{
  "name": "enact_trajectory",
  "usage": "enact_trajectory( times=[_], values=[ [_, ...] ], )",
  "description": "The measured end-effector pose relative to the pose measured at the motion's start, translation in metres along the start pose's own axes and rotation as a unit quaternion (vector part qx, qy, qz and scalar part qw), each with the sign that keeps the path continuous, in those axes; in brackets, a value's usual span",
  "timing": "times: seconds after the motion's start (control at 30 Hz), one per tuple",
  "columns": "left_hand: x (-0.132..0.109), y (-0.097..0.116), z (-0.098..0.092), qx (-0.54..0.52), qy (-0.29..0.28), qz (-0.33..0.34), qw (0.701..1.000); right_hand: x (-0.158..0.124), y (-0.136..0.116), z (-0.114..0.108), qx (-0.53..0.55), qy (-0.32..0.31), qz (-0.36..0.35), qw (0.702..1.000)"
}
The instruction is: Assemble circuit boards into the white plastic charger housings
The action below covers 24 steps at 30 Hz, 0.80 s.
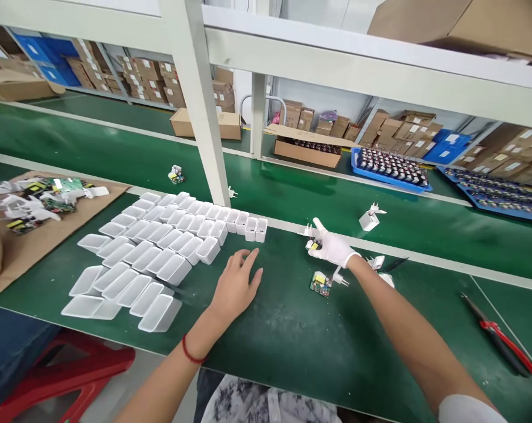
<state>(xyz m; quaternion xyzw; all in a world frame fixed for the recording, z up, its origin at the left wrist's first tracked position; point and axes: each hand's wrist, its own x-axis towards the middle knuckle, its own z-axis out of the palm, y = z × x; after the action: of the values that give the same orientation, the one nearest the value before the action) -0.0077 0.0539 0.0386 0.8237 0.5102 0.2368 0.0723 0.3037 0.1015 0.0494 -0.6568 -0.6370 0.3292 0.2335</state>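
My left hand [236, 283], bare, hovers low over the green bench with fingers apart and nothing in them. To its left stand several rows of white open plastic cases [166, 235]. My right hand [334, 248] wears a white glove; its fingers are around a small circuit board [313, 244] with a yellow component, and a white plug piece [308, 230] is beside it. The glove partly hides this board. Just below, a second circuit board [322, 284] lies on the bench, wired to a white plug [340, 278].
Red-handled pliers [501, 341] lie at the right. Behind my right wrist is a white plug part [375, 262]. A white case with a plug [369, 220] stands on the green belt [287, 188]. Loose boards cover cardboard [89, 211] at left. A metal post [201, 106] rises ahead.
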Motion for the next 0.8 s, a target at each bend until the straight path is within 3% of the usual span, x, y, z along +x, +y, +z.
enact_trajectory(
  times=[0.07,0.13,0.23,0.27,0.3,0.43,0.6,0.7,0.8],
  values=[
    [0.022,0.003,0.008,0.026,0.007,-0.001,1.000,-0.013,-0.006,0.005,0.076,0.011,-0.017,0.997],
    [0.042,0.006,0.017,0.052,0.014,-0.007,0.999,-0.029,-0.015,0.013,0.226,0.028,-0.053,0.972],
    [0.068,0.008,0.029,0.082,0.026,-0.018,0.996,-0.051,-0.035,0.027,0.500,0.037,-0.108,0.859],
    [0.075,0.008,0.031,0.089,0.029,-0.020,0.995,-0.057,-0.041,0.031,0.551,0.030,-0.114,0.826],
    [0.080,0.009,0.031,0.094,0.032,-0.021,0.995,-0.062,-0.048,0.033,0.572,0.024,-0.116,0.812],
    [0.068,0.017,0.022,0.088,0.028,0.008,0.996,-0.072,-0.063,0.036,0.563,0.031,-0.141,0.813],
    [-0.007,0.030,0.006,0.020,-0.050,0.067,0.996,-0.076,-0.063,0.050,0.512,0.001,-0.160,0.844],
    [-0.045,0.029,0.006,-0.094,-0.099,0.013,0.991,-0.077,-0.060,0.069,0.472,-0.053,-0.162,0.865],
    [-0.062,0.022,0.015,-0.228,-0.101,-0.080,0.965,-0.078,-0.057,0.085,0.407,-0.093,-0.182,0.890]
  ],
)
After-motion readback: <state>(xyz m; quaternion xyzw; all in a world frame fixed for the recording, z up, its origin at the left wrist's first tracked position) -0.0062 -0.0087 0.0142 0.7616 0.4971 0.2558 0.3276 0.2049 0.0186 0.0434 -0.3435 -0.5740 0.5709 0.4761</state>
